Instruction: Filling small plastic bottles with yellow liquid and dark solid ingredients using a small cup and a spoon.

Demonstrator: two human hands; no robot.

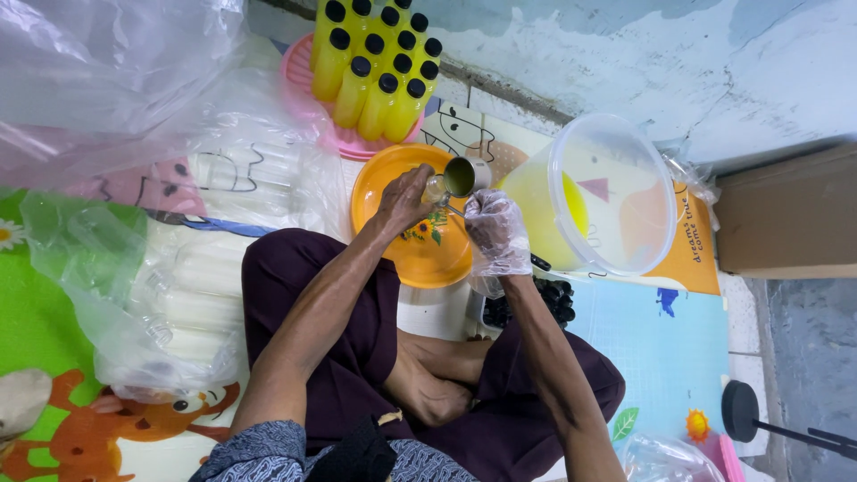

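Note:
My left hand (402,201) is bare and grips a small clear bottle (435,188) above an orange bowl (393,183) with a sunflower print. My right hand (496,232) wears a clear plastic glove and holds a small metal ladle (459,176) of yellow liquid, tipped at the bottle's mouth. A clear plastic bucket (616,192) with yellow liquid in it stands just right of the hands. I sit cross-legged in dark trousers behind the bowl.
Several filled yellow bottles with black caps (375,62) lie in a pink basket (308,98) at the top. Clear bags of empty bottles (187,303) lie at the left. Loose black caps (553,299) sit by my right arm. A cardboard box (786,214) stands at the right, and a colourful mat (669,339) covers the floor.

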